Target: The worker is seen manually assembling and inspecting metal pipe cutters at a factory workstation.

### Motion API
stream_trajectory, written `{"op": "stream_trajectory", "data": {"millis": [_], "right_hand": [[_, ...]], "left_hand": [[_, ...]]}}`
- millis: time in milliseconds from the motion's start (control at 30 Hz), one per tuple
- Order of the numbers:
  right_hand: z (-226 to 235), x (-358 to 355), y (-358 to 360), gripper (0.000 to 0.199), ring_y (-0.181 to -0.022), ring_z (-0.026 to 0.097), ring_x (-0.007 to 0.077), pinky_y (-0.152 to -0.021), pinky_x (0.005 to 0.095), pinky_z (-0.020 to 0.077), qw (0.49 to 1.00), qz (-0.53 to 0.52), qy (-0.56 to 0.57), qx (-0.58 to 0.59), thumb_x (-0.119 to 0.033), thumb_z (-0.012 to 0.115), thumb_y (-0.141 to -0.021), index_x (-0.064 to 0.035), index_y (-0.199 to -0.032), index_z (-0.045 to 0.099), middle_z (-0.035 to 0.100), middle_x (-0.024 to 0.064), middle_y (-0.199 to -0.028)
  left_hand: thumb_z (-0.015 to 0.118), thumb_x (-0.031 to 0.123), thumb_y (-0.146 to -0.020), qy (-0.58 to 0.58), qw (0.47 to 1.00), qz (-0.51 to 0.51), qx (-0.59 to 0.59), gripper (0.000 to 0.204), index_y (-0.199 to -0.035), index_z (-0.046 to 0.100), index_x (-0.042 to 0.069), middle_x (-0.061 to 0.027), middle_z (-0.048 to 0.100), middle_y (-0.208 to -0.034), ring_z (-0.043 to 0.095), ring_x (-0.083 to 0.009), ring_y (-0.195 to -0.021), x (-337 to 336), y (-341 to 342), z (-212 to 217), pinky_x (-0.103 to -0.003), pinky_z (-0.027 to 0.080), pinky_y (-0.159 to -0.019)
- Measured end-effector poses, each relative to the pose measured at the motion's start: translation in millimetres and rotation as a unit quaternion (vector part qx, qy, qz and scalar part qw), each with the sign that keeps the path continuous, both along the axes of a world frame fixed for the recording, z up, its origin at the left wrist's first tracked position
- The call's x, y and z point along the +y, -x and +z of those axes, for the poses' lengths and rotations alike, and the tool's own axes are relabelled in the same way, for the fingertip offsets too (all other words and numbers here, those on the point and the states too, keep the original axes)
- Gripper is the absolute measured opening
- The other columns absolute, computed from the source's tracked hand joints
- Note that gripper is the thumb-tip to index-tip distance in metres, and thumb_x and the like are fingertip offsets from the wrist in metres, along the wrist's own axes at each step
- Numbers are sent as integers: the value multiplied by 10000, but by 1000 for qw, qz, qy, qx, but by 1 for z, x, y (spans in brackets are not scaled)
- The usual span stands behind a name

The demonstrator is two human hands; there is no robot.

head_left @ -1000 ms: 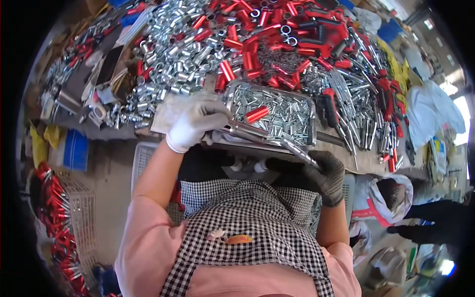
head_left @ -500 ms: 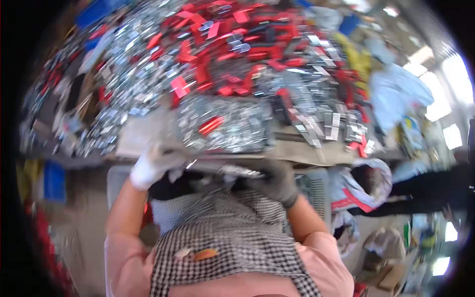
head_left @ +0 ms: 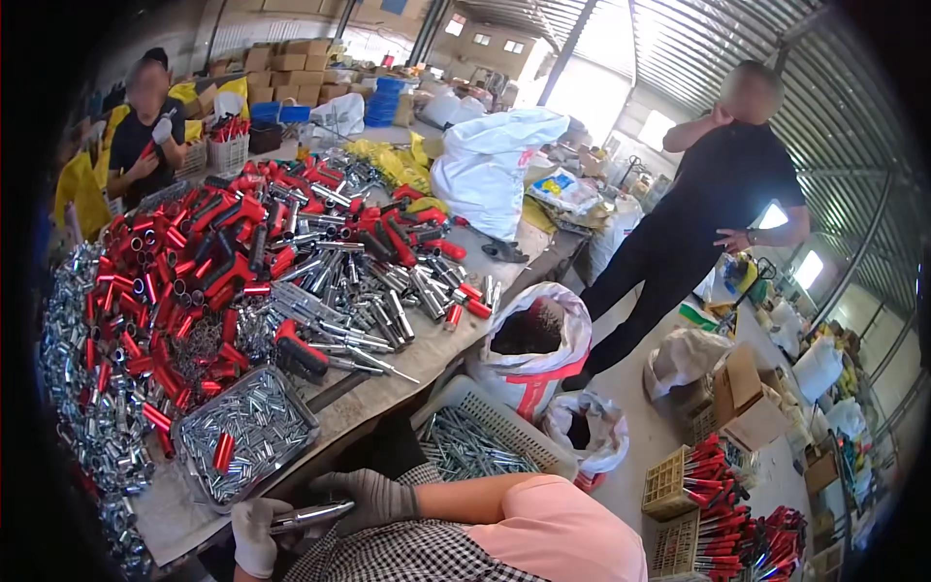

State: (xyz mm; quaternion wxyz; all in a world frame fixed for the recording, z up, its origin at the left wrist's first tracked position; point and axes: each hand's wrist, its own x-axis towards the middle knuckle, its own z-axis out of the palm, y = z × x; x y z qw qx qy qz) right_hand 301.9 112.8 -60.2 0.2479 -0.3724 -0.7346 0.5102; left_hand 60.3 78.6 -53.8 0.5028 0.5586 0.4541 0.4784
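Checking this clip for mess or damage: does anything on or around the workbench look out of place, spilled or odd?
Nothing looks broken or spilled by accident. The workbench is heaped with loose metal tubes and red-handled parts, right up to the metal tray. Both gloved hands, left hand and right hand, hold one metal rod.

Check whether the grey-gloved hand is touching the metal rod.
Touching. The head view shows the grey-gloved right hand wrapped over the metal rod, with the white-gloved left hand gripping its other end.
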Motion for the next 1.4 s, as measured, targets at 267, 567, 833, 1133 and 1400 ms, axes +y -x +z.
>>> {"op": "stream_trajectory", "data": {"millis": [267,567,833,1133,1400], "right_hand": [[8,9,32,442,-843,707,245,-764,350,555,999,41,-9,6,-265,793,-688,-38,-1048,674,715,153,-909],[12,6,52,418,-909,709,228,-790,353,557,992,119,-2,-31,-268,796,-756,-42,-1090,686,713,164,-1001],[2,19,40,384,-804,726,216,-721,318,567,987,155,-39,-31,-250,811,-771,-47,-1082,712,732,149,-880],[-12,41,25,406,-809,717,277,-718,331,558,992,119,-37,6,-290,806,-777,-33,-1074,701,716,164,-878],[3,51,23,389,-835,722,266,-731,332,561,992,97,-81,-23,-278,781,-796,-63,-1111,704,726,150,-919]], "left_hand": [[488,172,-974,-261,923,-76,272,314,-1239,576,28,-256,655,-928,673,-288,-818,9,20,-17,-412,499,-677],[815,327,-613,-315,869,67,375,390,-880,658,90,-109,668,-814,622,-299,-737,-25,21,0,-397,455,-682],[614,187,-891,38,968,-60,241,200,-921,697,8,-152,696,-831,672,-234,-738,-10,38,25,-335,513,-666],[601,215,-815,-42,828,142,541,200,-921,676,62,-191,674,-851,659,-379,-828,79,89,36,-479,519,-749],[540,43,-800,2,773,141,618,166,-937,633,25,-230,677,-865,666,-397,-865,135,56,16,-494,516,-788]]}}
